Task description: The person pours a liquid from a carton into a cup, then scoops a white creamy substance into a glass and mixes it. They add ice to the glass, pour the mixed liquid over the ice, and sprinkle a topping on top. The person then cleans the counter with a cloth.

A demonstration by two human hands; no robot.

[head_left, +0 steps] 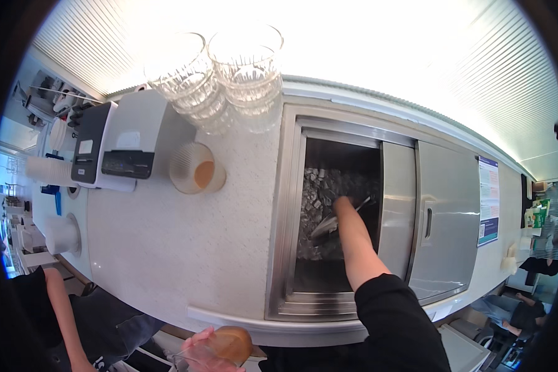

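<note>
My right hand (342, 204) is down inside a stainless steel ice bin (279, 260), closed around the handle of a metal ice scoop (325, 226). The scoop's bowl lies against the ice cubes (316, 186); hand and scoop are somewhat blurred. At the bottom edge of the picture, my left hand (204, 351) holds a clear cup (232, 344) with a light brown drink in it, just off the counter's front edge. Left of the bin, a ribbed, translucent cup (197, 167) with some light brown liquid stands on the counter (176, 242).
Stacked clear glasses (246, 69) stand behind the bin. Sliding steel lids (446, 223) cover its right part, with a printed sheet (488, 200) beyond. Two label printers (135, 130) and stacked cups (51, 169) are at left. A person (60, 316) is close by at left.
</note>
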